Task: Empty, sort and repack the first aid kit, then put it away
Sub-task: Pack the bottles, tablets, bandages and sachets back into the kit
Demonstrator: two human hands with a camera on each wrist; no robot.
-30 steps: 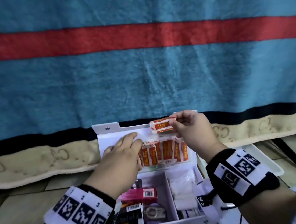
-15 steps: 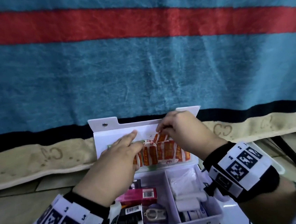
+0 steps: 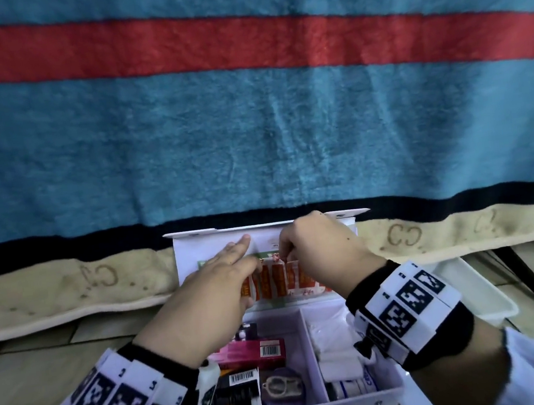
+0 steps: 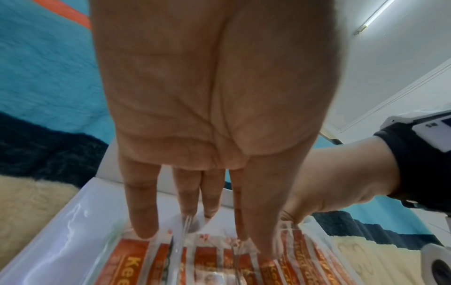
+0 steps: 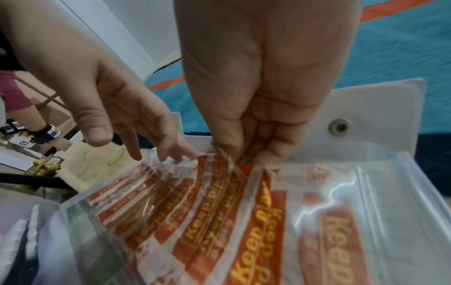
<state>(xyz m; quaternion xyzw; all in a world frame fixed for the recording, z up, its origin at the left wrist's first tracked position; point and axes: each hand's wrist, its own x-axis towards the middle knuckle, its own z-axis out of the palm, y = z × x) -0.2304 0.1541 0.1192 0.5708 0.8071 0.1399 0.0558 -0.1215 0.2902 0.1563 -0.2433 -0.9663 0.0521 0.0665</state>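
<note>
First aid kit [image 3: 361, 393], white plastic, open on the tiled floor with lid [image 3: 198, 252] propped upright against the hanging blanket [image 3: 252, 138], probably so that the lid's clear pocket [image 5: 390, 192] faces the hands. Left hand [image 3: 209, 294] flat on the pocket, fingers [image 4: 144, 212] straight and slightly spread, tips pressing the plastic, apparently to steady the pocket mouth. Right hand [image 3: 316, 250] curled, thumb and fingertips [image 5: 231, 146] pinching the top edge of an orange plaster strip [image 5: 219, 173] at the pocket opening; whether going in or coming out, not decidable here. Plaster strips [image 3: 277, 280] in orange wrappers fanned and overlapping inside the pocket: at least six, exact count uncertain because of overlap and glare. Tray below in two compartments. Left compartment: one pink carton [image 3: 258, 351], one dark carton with barcode [image 3: 239, 386], one round item with a pale metal piece on top [image 3: 281, 387]. Right compartment: white gauze-like packs [image 3: 337, 363], number unclear, and one white container with blue print [image 3: 347, 388]. One white plastic tub [image 3: 486, 294] just beside the kit, to the right. Judged stage: handling of lid-pocket contents, tray items in place.
</note>
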